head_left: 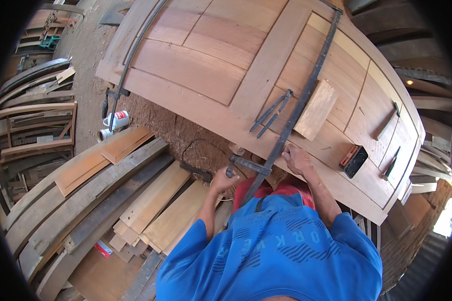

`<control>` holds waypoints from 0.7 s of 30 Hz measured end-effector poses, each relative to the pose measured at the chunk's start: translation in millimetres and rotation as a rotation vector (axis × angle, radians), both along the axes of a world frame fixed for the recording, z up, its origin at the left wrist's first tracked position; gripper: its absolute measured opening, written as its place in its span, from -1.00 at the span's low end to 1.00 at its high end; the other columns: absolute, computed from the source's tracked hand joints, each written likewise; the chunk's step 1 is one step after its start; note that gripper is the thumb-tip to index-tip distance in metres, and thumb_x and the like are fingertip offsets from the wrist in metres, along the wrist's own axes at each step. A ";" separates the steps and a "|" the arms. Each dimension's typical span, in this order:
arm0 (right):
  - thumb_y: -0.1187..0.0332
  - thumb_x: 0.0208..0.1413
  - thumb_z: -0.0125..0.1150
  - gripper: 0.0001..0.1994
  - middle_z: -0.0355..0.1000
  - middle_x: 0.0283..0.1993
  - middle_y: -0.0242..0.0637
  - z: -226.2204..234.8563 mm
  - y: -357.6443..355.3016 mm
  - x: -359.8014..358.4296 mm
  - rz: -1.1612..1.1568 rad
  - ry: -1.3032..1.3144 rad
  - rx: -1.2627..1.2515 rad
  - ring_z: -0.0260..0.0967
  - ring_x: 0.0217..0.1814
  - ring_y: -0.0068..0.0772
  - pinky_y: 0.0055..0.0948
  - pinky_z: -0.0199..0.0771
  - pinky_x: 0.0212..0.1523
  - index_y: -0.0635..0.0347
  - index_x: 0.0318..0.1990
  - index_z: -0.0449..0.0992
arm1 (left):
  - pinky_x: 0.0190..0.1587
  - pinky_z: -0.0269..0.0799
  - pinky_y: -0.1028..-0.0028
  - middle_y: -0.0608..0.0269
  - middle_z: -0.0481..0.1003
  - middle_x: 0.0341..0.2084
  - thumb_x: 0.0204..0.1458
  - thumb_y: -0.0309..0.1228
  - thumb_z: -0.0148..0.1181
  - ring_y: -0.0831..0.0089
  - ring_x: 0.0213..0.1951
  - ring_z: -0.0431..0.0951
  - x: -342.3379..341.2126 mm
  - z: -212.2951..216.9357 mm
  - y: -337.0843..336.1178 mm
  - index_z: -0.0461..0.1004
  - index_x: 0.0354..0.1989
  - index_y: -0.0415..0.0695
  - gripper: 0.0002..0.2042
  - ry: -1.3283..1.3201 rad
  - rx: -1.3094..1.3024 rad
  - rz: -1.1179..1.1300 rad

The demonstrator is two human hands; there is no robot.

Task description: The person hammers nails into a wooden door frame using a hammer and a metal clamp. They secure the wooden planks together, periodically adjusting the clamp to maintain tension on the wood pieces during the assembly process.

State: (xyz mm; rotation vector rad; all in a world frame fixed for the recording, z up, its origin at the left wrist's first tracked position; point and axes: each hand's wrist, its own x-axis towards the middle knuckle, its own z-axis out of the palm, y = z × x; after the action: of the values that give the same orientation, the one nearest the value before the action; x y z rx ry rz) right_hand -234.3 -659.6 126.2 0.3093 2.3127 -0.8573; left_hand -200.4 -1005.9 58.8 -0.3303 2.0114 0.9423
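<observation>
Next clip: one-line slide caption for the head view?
Left hand grips bar clamp handle, right hand steadies its bar across a panelled wooden door.

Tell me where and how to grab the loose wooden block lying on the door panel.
Take the wooden block by its two long edges near the middle, coming from above. It lies flat and free on the door, right of the long bar clamp, so come in from its right side, probably pinching across its narrow width.

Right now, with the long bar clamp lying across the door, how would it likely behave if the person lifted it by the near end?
The bar clamp looks like dark metal, so probably stiff and heavy for its width. It spans the whole door, so lifted at the near end, where the left hand and right hand are, the far end would likely drag. Flat-sided, it seems unlikely to roll.
</observation>
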 end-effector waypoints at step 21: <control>0.08 0.24 0.22 -0.56 0.49 -0.44 0.07 -76.6 -1.6 -26.3 -0.654 0.035 -0.191 0.47 -0.36 -0.05 -0.08 0.46 -0.18 0.41 -0.35 0.50 | -0.53 0.38 0.56 0.46 0.43 -0.58 0.14 -0.32 0.39 0.64 -0.58 0.44 -4.2 101.6 16.1 0.48 -0.24 -0.09 -0.80 -0.546 0.929 0.168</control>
State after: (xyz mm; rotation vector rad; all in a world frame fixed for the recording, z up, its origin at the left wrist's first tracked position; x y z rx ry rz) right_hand -260.5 -661.2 49.5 1.0027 2.1505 -1.3885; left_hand -204.6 -989.8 160.3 -0.1958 0.9238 1.5714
